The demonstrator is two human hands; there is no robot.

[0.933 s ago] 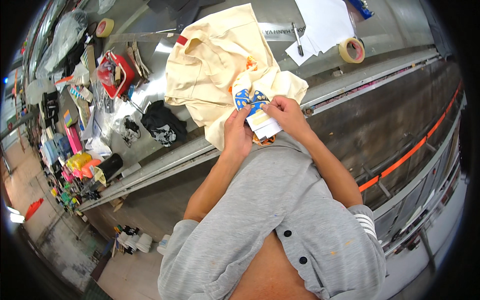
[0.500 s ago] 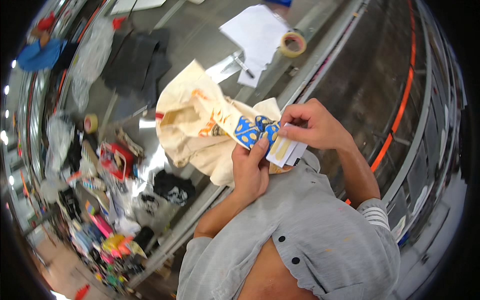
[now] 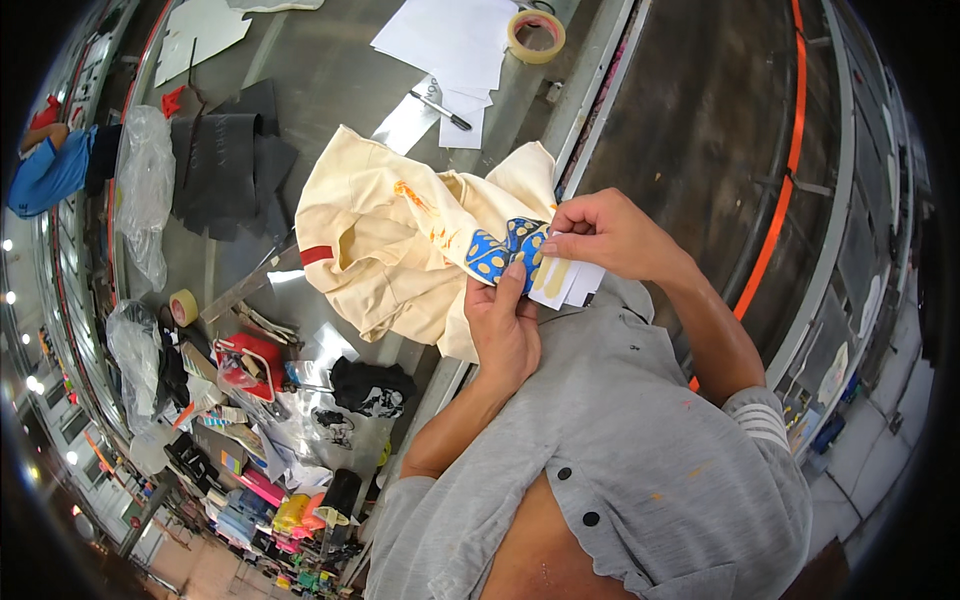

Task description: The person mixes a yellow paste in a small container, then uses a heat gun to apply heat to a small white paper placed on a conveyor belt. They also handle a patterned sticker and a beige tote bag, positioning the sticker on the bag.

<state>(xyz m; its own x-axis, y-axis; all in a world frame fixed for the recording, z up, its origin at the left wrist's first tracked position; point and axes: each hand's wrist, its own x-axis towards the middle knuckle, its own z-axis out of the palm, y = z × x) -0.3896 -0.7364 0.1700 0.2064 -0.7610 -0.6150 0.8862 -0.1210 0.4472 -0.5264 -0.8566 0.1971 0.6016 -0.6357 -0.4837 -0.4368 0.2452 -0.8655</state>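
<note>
A crumpled cream fabric piece (image 3: 385,235) with orange print and a dark red tag lies over the table edge and reaches my lap. A blue patch with pale yellow dots (image 3: 507,250) shows on its near part. My left hand (image 3: 503,325) is closed on the fabric below this patch, thumb on top. Over the patch's right end, my right hand (image 3: 607,235) pinches a few small white cards (image 3: 562,280). The upper card carries pale yellow strokes and lies right beside the yellow dots. The tips of my left fingers are hidden under the fabric.
White sheets (image 3: 445,40), a black marker (image 3: 440,110) and a tape roll (image 3: 536,36) lie beyond the fabric. Dark sheets (image 3: 215,165), a red container (image 3: 250,365) and a black printed cloth (image 3: 370,388) are on the left. A person in blue (image 3: 55,170) is far left.
My view has shifted, so the table's things appear displaced. My hands keep nearly the same grips, and the cards remain against the dotted patch.
</note>
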